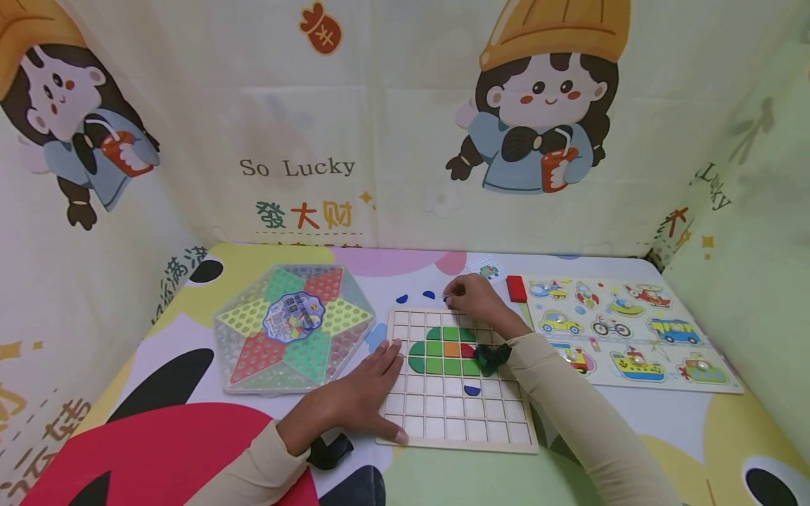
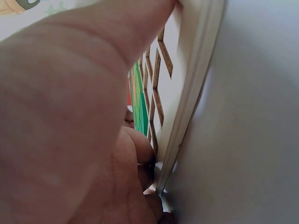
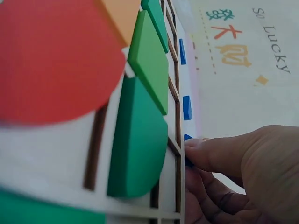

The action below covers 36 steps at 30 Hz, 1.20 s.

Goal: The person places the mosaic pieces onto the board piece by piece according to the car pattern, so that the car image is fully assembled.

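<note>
A wooden grid board lies at the middle of the table, with green, orange and red tiles set in its upper squares. My left hand rests along its left edge, fingers straight and thumb at the near corner. Beyond the far edge, my right hand pinches a small blue half-round tile between thumb and finger. Two similar blue tiles lie left of it, off the board. Another blue half-round tile sits in a square below the green ones. The pinched tile is mostly hidden.
On the left stands a hexagonal star-pattern game board. To the right is a vehicle picture puzzle, with a red block at its corner. A small picture card lies behind my right hand. Printed cloth walls the back.
</note>
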Each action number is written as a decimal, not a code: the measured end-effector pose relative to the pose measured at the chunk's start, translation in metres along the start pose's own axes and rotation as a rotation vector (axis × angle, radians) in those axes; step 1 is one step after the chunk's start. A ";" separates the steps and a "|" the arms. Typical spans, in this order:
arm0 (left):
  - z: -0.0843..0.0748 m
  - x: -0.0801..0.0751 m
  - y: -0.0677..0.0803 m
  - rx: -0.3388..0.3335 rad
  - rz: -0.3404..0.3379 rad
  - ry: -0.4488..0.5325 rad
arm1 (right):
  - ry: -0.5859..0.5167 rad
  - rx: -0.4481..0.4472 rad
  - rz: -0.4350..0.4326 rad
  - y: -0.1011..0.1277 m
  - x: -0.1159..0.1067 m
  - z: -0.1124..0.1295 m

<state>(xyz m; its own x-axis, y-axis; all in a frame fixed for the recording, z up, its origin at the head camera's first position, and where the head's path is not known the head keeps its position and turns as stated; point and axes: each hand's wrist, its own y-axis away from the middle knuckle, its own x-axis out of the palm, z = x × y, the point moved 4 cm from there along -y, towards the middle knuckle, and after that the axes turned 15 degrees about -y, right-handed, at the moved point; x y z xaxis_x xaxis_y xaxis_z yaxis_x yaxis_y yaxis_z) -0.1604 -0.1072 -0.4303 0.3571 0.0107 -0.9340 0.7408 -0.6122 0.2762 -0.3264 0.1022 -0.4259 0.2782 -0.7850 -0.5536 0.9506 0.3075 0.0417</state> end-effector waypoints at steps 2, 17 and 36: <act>0.000 0.000 0.000 0.000 0.002 0.002 | -0.002 0.011 0.008 0.000 -0.001 -0.002; 0.000 0.001 -0.001 -0.008 0.004 0.000 | -0.089 -0.055 -0.037 0.014 -0.017 -0.019; -0.001 0.000 -0.001 -0.007 0.021 0.002 | -0.195 -0.066 0.019 0.052 -0.036 -0.019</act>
<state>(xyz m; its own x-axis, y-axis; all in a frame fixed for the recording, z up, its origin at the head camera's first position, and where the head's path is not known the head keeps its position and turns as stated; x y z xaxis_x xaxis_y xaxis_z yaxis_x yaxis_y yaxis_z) -0.1603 -0.1059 -0.4308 0.3736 -0.0010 -0.9276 0.7370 -0.6068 0.2975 -0.2895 0.1568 -0.4193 0.3237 -0.8657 -0.3817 0.9355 0.3532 -0.0077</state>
